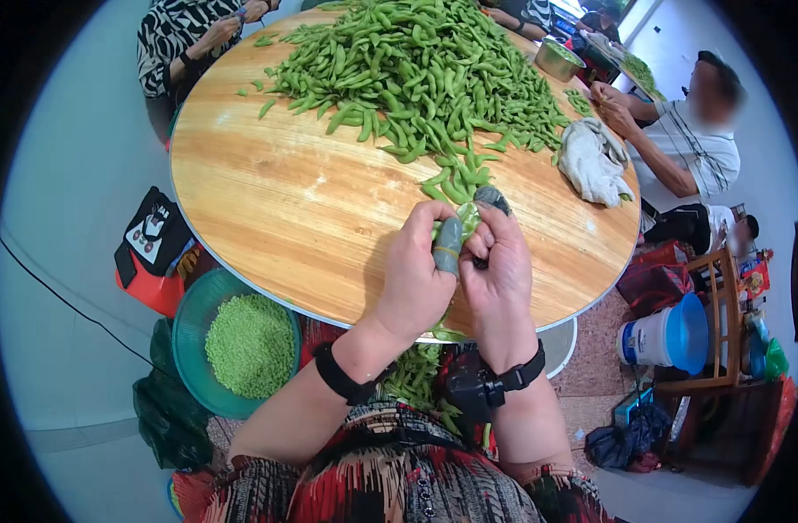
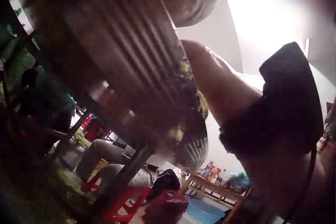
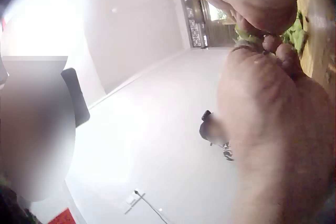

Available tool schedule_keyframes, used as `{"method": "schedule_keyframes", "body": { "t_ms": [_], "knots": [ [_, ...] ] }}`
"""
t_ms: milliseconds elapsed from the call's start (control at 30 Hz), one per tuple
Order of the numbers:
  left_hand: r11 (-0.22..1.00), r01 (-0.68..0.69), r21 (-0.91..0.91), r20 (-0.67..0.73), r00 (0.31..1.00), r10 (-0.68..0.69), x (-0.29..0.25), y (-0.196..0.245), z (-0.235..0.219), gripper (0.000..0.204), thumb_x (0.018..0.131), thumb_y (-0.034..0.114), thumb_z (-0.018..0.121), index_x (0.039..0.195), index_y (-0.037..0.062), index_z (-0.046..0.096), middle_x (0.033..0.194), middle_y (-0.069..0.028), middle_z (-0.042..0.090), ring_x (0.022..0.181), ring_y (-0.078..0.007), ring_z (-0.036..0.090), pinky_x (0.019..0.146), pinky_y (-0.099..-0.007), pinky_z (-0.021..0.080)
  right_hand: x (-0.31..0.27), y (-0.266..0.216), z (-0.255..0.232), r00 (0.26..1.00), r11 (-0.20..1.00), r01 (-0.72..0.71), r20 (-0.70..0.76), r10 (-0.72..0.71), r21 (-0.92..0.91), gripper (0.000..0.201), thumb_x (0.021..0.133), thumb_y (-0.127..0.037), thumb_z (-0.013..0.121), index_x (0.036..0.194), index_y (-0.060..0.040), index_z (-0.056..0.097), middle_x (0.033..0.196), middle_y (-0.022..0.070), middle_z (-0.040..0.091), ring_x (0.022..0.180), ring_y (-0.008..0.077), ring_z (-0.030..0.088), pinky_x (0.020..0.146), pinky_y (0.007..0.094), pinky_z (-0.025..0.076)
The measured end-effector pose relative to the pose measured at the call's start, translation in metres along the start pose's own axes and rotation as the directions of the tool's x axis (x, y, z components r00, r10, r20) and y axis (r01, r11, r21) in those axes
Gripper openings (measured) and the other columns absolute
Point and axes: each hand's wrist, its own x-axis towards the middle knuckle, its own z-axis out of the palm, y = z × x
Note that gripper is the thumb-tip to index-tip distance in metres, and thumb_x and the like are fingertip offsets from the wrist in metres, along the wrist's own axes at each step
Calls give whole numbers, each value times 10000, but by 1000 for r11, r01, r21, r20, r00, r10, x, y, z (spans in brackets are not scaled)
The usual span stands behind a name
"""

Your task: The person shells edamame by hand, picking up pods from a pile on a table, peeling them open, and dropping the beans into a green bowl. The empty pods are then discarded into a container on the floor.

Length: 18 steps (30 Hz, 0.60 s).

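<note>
Both hands meet over the near edge of the round wooden table. My left hand point(image 1: 407, 275) and right hand point(image 1: 505, 266) pinch a green soybean pod point(image 1: 468, 218) between them. A grey cover with a yellow band sits on the left thumb point(image 1: 448, 247); a dark grey cover is on the right thumb point(image 1: 493, 200). Just beyond the fingers lie several loose pods point(image 1: 455, 185), running back to a large heap of soybean pods point(image 1: 416, 70). In the right wrist view, the pod point(image 3: 245, 36) shows between the hands; the left wrist view shows mostly the table's underside point(image 2: 126, 50).
A green basin point(image 1: 188, 349) with shelled beans point(image 1: 252, 344) stands below the table at left. On the table's right lie a white cloth point(image 1: 593, 161) and a metal bowl point(image 1: 559, 59). Pods point(image 1: 412, 375) lie near my lap. Other people sit around the table.
</note>
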Motion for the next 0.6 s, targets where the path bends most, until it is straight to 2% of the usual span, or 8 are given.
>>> {"method": "schedule_keyframes", "body": {
  "t_ms": [67, 167, 300, 367, 433, 467, 567, 600],
  "knots": [
    [862, 396, -316, 113, 918, -380, -6, 3, 0, 361, 678, -141, 399, 968, 55, 484, 842, -44, 532, 715, -109, 513, 546, -192, 395, -8, 2, 7, 998, 996, 58, -9, -58, -65, 107, 829, 7, 525, 875, -61, 456, 619, -46, 412, 440, 27, 310, 371, 180, 254],
    [575, 519, -633, 261, 841, -473, -5, 14, -6, 426, 638, -178, 356, 968, 64, 476, 846, -26, 520, 702, -77, 486, 513, -150, 342, -13, -2, 4, 989, 973, 146, -10, -150, -180, 93, 831, -10, 527, 893, -59, 477, 635, -37, 449, 448, 24, 313, 379, 181, 262],
    [627, 597, -500, 291, 798, -528, -15, 13, -42, 375, 689, -151, 377, 982, 52, 493, 855, -32, 532, 685, -68, 480, 495, -141, 328, -31, -30, -3, 984, 922, 141, 152, -91, -361, 118, 835, -47, 538, 951, -45, 514, 694, 4, 527, 479, 36, 379, 423, 177, 319],
    [600, 608, -520, 205, 770, -604, -21, 25, -85, 268, 764, -71, 432, 987, 54, 512, 855, -33, 546, 657, -54, 468, 489, -141, 328, -38, -47, -9, 949, 793, 205, 315, -18, -574, 136, 837, -81, 554, 961, -24, 565, 727, 31, 581, 549, 91, 503, 511, 228, 422],
    [700, 520, -490, -5, 801, -599, -36, 21, -126, 173, 821, 22, 478, 985, 58, 522, 849, -34, 558, 626, -35, 451, 484, -139, 325, -42, -58, -12, 613, 220, 467, 493, 617, -857, 159, 831, -123, 571, 942, -15, 607, 749, 76, 626, 641, 171, 593, 629, 294, 476],
    [754, 430, -497, -125, 825, -552, -45, 17, -146, 141, 840, 62, 495, 977, 60, 523, 841, -33, 560, 609, -22, 439, 479, -134, 318, -45, -58, 6, 742, -31, 419, 322, 588, -908, 174, 816, -146, 584, 926, -18, 622, 766, 143, 634, 709, 256, 625, 680, 336, 482],
    [808, 394, -439, -328, 766, -552, -82, -34, -213, 159, 846, 71, 502, 991, 37, 557, 909, -53, 591, 707, -81, 525, 590, -170, 409, -8, -42, 5, 830, -147, 543, 501, 245, -827, 177, 799, -151, 579, 901, -10, 613, 789, 205, 615, 732, 334, 611, 669, 376, 482],
    [839, 539, -69, -247, 806, -538, -95, -54, -232, 184, 833, 69, 529, 1007, 23, 571, 982, -79, 592, 823, -143, 545, 706, -222, 423, 6, -38, 7, 829, -137, 543, 504, 243, -828, 177, 799, -151, 579, 901, -10, 613, 789, 205, 615, 732, 334, 611, 669, 376, 482]
  ]
}}
